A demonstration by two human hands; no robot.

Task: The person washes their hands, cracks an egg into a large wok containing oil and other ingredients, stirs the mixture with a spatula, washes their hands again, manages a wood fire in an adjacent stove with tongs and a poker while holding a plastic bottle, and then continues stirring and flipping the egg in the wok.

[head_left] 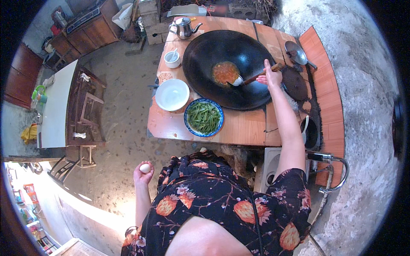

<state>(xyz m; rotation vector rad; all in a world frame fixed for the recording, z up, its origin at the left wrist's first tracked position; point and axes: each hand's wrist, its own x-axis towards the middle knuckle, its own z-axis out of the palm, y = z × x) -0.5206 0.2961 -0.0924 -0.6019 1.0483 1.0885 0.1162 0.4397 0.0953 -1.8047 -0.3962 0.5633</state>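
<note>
My left hand (144, 174), held low beside my body, is curled around a pale egg (145, 168). My right hand (271, 77) reaches over the right side of a big black wok (205, 47) and grips the wooden handle of a wok spatula (238, 80). Its shiny metal head rests at the right edge of an orange-red, saucy food (225, 72) in the bottom of the wok. A blue-rimmed bowl of green beans or similar cut greens (203, 117) stands in front of the wok. Beside it is a white bowl (172, 94) with no food visible inside.
A small white pot with a spoon (172, 59) and a metal kettle (184, 29) stand left of the wok on the tiled stove top (243, 128). To the right lie a metal ladle-like pan (296, 53) and a dark lid (294, 83). A faucet (341, 175) juts out nearer me.
</note>
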